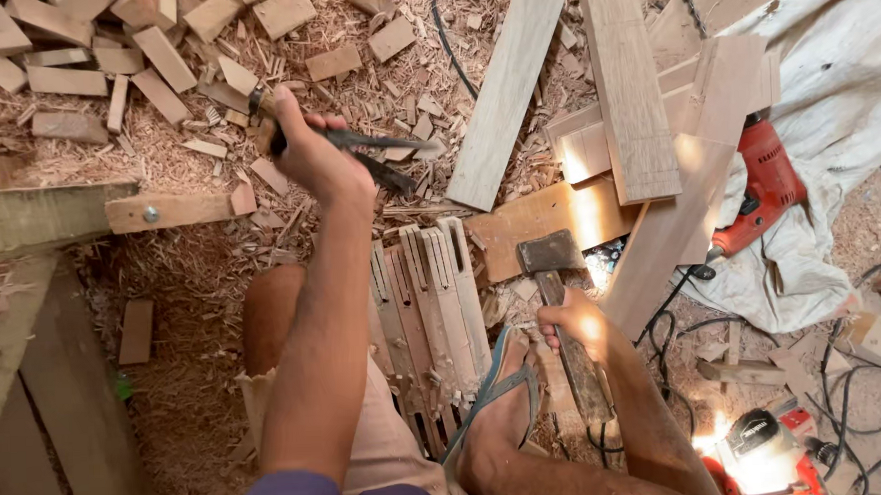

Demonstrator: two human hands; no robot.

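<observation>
My left hand (pixel 310 152) is raised over the shavings and grips a dark metal chisel-like tool (pixel 384 154) with thin prongs pointing right. My right hand (pixel 572 323) holds the wooden handle of an axe-like hammer (pixel 550 253), whose dark iron head rests just above it on a board. Between my arms lies a stack of several notched wooden pieces (pixel 428 297), pale and slotted, pinned under my sandalled foot (pixel 504 401).
Offcut blocks (pixel 92 55) and shavings cover the floor at top left. Long planks (pixel 630 85) lie at top right. A red power drill (pixel 765 182) rests on white cloth (pixel 845 97). Another red power tool (pixel 760 451) and black cables (pixel 856 399) sit at bottom right. A wooden bench frame (pixel 39 218) stands left.
</observation>
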